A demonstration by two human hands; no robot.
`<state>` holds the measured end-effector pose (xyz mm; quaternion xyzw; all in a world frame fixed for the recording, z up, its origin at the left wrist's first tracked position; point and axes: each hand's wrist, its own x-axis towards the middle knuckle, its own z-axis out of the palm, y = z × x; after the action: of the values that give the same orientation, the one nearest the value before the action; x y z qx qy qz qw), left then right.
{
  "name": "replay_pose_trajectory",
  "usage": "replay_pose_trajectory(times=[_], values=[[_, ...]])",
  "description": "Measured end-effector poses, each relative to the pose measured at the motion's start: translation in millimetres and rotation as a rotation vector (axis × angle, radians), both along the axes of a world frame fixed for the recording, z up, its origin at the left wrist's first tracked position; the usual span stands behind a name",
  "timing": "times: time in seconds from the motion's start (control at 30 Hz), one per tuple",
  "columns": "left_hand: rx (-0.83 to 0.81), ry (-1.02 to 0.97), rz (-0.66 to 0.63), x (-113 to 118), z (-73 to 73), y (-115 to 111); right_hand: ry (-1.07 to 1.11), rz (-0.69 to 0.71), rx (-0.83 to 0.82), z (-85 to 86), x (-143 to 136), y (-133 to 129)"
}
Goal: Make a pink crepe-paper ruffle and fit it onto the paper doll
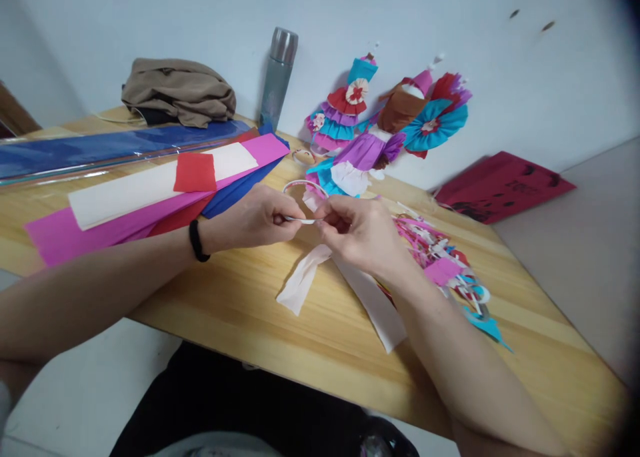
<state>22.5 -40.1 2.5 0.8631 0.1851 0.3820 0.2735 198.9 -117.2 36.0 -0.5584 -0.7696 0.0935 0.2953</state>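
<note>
Between my two hands a thin white strip [308, 221] is stretched, too slim to tell whether it is paper or tape. My left hand [255, 218], with a black band at the wrist, pinches one end between thumb and finger. The other end is pinched by my right hand [363, 233]. Below them on the table lie a short pale pink crepe paper strip [303, 280] and a longer pale strip [373, 303], partly hidden by my right hand and forearm. Just behind my hands stands a roll of tape [304, 189], seen only in part.
Layered crepe paper sheets [125, 187] with a red square [195, 172] lie left. Behind are a brown cloth [177, 90], a flask [279, 77] and two paper-dressed figures [350, 103]. Paper scraps [443, 257] are heaped right, near a dark red bag [505, 187].
</note>
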Motion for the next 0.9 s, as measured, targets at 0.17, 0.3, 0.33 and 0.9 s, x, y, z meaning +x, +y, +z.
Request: replay_pose_trajectory(times=[0.17, 0.3, 0.33, 0.9], values=[[0.093, 0.053, -0.026, -1.6, 3.0, -4.2, 0.063, -0.014, 0.016, -0.1, -2.2, 0.3], [-0.003, 0.021, -0.076, -1.9, 5.8, -7.8, 0.129, -0.011, 0.030, -0.7, -4.0, -0.7], [-0.037, 0.015, -0.093, -2.3, 6.5, -7.7, 0.157, -0.009, 0.024, -0.3, -3.3, -0.9], [-0.739, -0.479, -0.308, -21.6, 16.3, 21.1, 0.044, -0.424, 0.050, 21.1, 91.2, 23.8]])
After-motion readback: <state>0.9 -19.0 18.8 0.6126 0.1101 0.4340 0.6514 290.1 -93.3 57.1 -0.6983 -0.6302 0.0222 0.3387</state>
